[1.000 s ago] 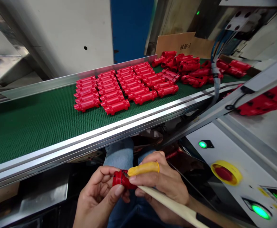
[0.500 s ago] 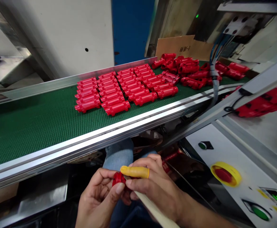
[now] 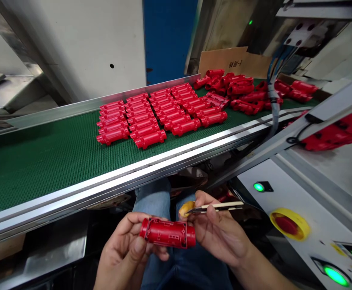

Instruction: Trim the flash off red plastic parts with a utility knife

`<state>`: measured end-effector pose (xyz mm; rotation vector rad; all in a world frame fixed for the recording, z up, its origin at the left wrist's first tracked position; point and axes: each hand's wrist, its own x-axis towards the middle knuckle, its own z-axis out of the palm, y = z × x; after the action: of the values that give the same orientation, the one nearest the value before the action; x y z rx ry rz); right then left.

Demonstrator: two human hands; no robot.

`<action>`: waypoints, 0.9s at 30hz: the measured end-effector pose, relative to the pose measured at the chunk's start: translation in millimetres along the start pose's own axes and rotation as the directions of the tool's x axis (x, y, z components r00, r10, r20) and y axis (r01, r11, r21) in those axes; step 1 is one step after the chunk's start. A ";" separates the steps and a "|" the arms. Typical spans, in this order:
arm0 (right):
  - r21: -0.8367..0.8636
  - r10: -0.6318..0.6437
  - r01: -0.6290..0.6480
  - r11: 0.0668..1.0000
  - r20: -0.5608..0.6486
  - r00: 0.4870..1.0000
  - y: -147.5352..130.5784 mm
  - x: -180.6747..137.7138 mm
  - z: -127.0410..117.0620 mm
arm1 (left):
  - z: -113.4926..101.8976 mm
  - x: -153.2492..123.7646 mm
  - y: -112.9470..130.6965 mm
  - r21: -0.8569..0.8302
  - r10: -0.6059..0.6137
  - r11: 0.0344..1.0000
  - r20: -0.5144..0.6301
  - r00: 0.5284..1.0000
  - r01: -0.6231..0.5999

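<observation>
Housing (image 3: 166,233) in the left hand (image 3: 123,253): glossy red moulded plastic
Tweezers (image 3: 219,207) in the right hand (image 3: 221,237): smooth pale shafts, metal tips
Finger cot (image 3: 186,208) on the right hand: matt yellow rubber
Belt (image 3: 43,173) above the hands: rough green woven fabric
Rail (image 3: 109,175) beside the belt: shiny metal
Jeans (image 3: 151,201) below the hands: blue cloth

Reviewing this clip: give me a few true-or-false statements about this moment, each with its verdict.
1. The left hand holds a red moulded plastic part. True.
2. The right hand holds a screwdriver. False: it pinches tweezers.
3. A yellow finger cot covers a finger of the right hand. True.
4. All the red parts on the green conveyor belt lie in neat rows. False: besides the neat rows, there is a loose heap farther along.
5. A yellow ring surrounds the red emergency stop button. True.
</observation>
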<state>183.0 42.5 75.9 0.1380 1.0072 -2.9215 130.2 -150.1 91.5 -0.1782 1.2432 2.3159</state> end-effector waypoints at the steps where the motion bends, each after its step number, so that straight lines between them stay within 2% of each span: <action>1: 0.007 0.004 -0.004 1.000 0.011 1.000 0.4 1.3 -3.0 | -0.1 0.4 0.0 -0.010 -0.006 1.000 0.016 1.000 0.006; 5: -0.017 -0.081 0.084 0.996 0.128 0.988 -3.6 4.0 -16.8 | -3.5 2.2 0.6 -0.018 -0.016 1.000 0.035 0.999 0.017; 6: -0.066 -0.127 0.138 0.988 0.144 0.981 -6.8 3.3 -18.9 | -4.6 2.6 0.9 -0.006 -0.006 1.000 0.025 1.000 0.006; 8: -0.278 -0.240 0.274 0.921 0.150 0.959 -14.1 0.4 -19.3 | -6.6 3.2 1.2 0.039 0.028 0.999 0.003 1.000 -0.028; 9: -0.422 -0.296 0.337 0.841 0.161 0.941 -17.5 -1.5 -17.3 | -7.4 3.5 1.1 0.063 0.047 0.997 -0.005 0.999 -0.046; 11: -0.646 -0.390 0.452 0.615 0.250 0.887 -21.7 -4.7 -9.6 | -8.7 3.7 0.4 0.108 0.074 0.992 -0.016 0.997 -0.072; 13: -0.720 -0.420 0.553 0.420 0.387 0.821 -22.2 -5.9 0.3 | -9.7 3.4 -0.7 0.149 0.086 0.985 -0.021 0.996 -0.082; 15: -0.718 -0.419 0.628 0.299 0.493 0.763 -20.6 -4.9 8.7 | -10.5 2.5 -1.6 0.182 0.084 0.980 -0.014 0.996 -0.080; 16: -0.723 -0.412 0.638 0.265 0.513 0.753 -19.6 -4.0 11.5 | -10.9 2.0 -1.8 0.193 0.081 0.978 -0.008 0.997 -0.078; 19: -0.751 -0.388 0.623 0.217 0.520 0.761 -17.6 -1.3 14.6 | -11.6 0.0 -1.2 0.201 0.083 0.976 0.006 0.997 -0.083; 24: -0.752 -0.391 0.624 0.212 0.520 0.759 -17.0 0.3 13.8 | -12.0 -1.7 0.3 0.206 0.085 0.975 0.007 0.996 -0.085; 27: -0.766 -0.393 0.603 0.224 0.495 0.775 -17.3 -0.1 15.6 | -12.8 -1.7 0.4 0.200 0.087 0.976 0.005 0.996 -0.086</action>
<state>180.8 46.5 98.7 -0.6492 2.8444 -2.1124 129.9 -161.2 85.0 -0.0597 1.5038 2.2446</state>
